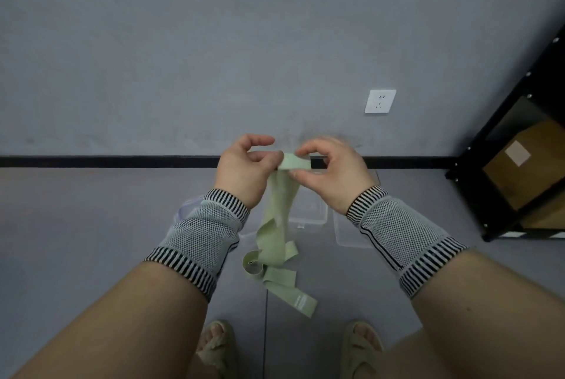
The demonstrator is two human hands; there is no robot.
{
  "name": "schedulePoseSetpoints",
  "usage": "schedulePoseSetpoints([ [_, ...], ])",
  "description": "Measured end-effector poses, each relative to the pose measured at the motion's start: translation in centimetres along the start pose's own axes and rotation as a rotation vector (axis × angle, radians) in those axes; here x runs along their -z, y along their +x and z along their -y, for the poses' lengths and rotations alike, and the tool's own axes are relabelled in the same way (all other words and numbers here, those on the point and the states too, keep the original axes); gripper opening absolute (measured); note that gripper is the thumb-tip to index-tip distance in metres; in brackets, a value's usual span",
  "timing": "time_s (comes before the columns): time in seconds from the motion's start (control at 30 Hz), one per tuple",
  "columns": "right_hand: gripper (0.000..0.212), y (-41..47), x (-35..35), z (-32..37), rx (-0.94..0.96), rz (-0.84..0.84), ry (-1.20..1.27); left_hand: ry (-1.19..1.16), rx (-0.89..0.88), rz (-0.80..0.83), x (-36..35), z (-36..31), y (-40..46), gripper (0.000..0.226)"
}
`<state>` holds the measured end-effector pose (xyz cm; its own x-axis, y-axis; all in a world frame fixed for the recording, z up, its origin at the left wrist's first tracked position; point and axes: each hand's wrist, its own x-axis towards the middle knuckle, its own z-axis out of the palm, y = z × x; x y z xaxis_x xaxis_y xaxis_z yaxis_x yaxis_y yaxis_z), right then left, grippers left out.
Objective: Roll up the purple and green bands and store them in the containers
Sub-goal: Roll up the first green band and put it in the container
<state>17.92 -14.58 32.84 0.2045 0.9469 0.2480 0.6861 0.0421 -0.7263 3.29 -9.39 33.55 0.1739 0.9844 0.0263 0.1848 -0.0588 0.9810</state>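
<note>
A long pale green band [279, 219] hangs from my two hands, its lower end curling in loose loops on the grey floor. My left hand [244, 169] pinches the band's top end between thumb and fingers. My right hand [328, 172] pinches the same end from the other side, where a short rolled or folded piece shows. Below my hands, clear plastic containers [308, 215] stand on the floor, partly hidden by the band and my wrists. A purple band seems to lie in a clear container [186, 208] behind my left wrist, mostly hidden.
A black metal shelf [504, 164] with a cardboard box [519, 164] stands at the right. A white wall socket [380, 101] sits on the grey wall above a black skirting strip [107, 161]. My sandalled feet [215, 348] show at the bottom.
</note>
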Motion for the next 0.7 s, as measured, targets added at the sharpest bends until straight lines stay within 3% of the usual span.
schedulePoseSetpoints([
  [0.23,0.007,1.0,-1.2,-0.3,-0.026,0.010,0.129,-0.111,0.063,-0.005,0.5,0.6,1.0,0.003],
  [0.33,0.007,1.2,-1.1,-0.4,-0.061,-0.012,0.193,-0.047,0.033,-0.017,0.6,0.7,1.1,0.015],
  [0.47,0.007,1.3,-0.6,-0.6,-0.095,-0.050,0.298,0.001,-0.028,0.121,0.2,1.0,0.5,0.005],
  [0.7,0.013,1.4,-0.2,-0.5,-0.127,-0.056,0.510,0.056,-0.122,0.233,-0.7,1.6,0.7,0.035],
])
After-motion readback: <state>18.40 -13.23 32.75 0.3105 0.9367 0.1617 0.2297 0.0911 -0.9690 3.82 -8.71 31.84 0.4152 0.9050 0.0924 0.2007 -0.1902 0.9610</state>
